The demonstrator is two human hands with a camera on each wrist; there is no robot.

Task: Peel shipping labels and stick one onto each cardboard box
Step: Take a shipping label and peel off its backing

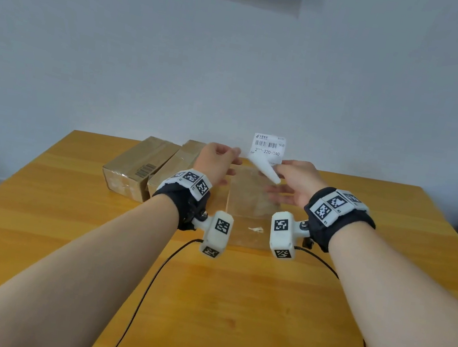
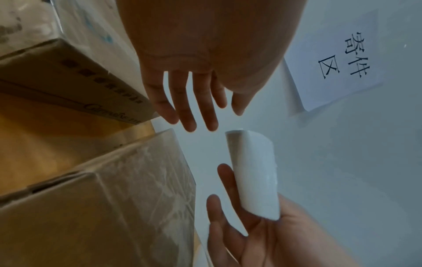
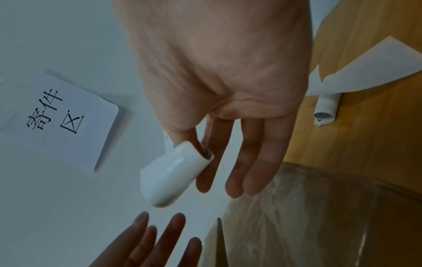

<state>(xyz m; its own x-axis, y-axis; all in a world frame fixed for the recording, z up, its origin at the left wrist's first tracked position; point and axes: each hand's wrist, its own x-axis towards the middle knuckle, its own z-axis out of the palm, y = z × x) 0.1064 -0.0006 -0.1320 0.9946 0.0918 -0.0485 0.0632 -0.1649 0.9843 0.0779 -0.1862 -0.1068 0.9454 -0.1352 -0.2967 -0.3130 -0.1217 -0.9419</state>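
Observation:
A white shipping label (image 1: 269,146) with a barcode is held up above the table, its lower part curled into a roll (image 3: 171,178). My right hand (image 1: 279,169) pinches that curled part between thumb and forefinger; its other fingers (image 3: 251,162) are straight. Just left of the label, my left hand (image 1: 233,156) is open with straight fingers (image 2: 196,117), a small gap away from the paper (image 2: 255,177). Below both hands stands a cardboard box (image 1: 247,202) wrapped in clear tape. Two more cardboard boxes (image 1: 136,168) (image 1: 175,168) lie at the back left.
The wooden table (image 1: 63,237) stands against a pale wall carrying a printed sheet (image 2: 338,59). A small white scrap (image 1: 256,230) lies in front of the taped box. A white sheet (image 3: 376,68) and a rolled strip (image 3: 326,108) lie to the right. Black cables (image 1: 144,294) trail toward me.

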